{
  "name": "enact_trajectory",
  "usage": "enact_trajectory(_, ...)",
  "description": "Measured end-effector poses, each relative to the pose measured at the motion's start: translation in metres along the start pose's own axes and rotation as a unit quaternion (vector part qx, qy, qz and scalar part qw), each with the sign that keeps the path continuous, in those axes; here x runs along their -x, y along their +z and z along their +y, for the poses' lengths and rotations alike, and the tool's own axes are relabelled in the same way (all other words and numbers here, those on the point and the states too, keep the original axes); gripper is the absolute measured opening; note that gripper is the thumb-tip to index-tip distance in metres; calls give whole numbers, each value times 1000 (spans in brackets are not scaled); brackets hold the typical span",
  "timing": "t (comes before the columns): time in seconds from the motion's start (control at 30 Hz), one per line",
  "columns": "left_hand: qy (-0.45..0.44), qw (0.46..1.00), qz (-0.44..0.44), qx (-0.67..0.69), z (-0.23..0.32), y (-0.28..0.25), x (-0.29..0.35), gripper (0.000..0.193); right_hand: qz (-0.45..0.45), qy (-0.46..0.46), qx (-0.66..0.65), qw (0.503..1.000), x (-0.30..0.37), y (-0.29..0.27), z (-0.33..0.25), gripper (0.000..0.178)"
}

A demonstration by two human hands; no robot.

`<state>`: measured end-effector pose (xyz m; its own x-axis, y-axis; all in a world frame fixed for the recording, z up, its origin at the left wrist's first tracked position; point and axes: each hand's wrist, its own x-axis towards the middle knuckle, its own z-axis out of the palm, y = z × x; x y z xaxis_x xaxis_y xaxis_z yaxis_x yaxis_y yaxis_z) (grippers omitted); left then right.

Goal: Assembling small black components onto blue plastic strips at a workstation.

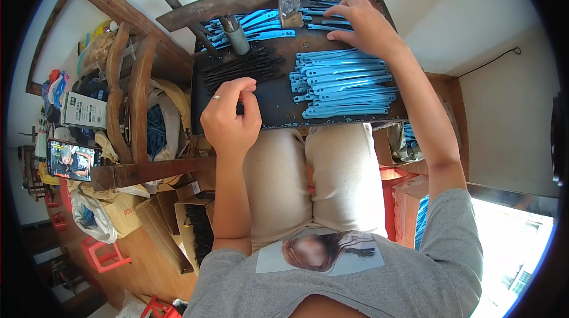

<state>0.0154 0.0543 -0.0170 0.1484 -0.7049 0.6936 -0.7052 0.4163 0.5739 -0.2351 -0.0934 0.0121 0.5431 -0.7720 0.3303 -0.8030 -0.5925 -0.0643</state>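
Blue strips (344, 88) beside right hand (372, 29): likely light, springy, slick; pinch mid-length; right fingers wide; left hand (232, 112) curled, contents unclear

Two bare hands, one left hand (231, 113) and one right hand (370, 27), are showing at one black, rectangular tray (278, 101). At least two groups of flat, glossy, light-blue strips (344, 84) are lying on it, plus one pile of thin black strips (243, 69); single strips are overlapping too much for counting. One grey metal cylinder (236, 37), one lit black smartphone (74, 161) and at least two red plastic stools (102, 251) are also showing.
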Motion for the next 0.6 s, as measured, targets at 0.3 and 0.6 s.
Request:
enact_trajectory(0.3, 4, 1000, -1, 3, 1, -1, 0, 19, 1, -61, -34, 998, -30, 8, 55, 55)
enact_trajectory(0.6, -3, 1000, -6, 0, 0, -1, 0, 18, -144, -34, -117, 982, -48, 1, 67, 55)
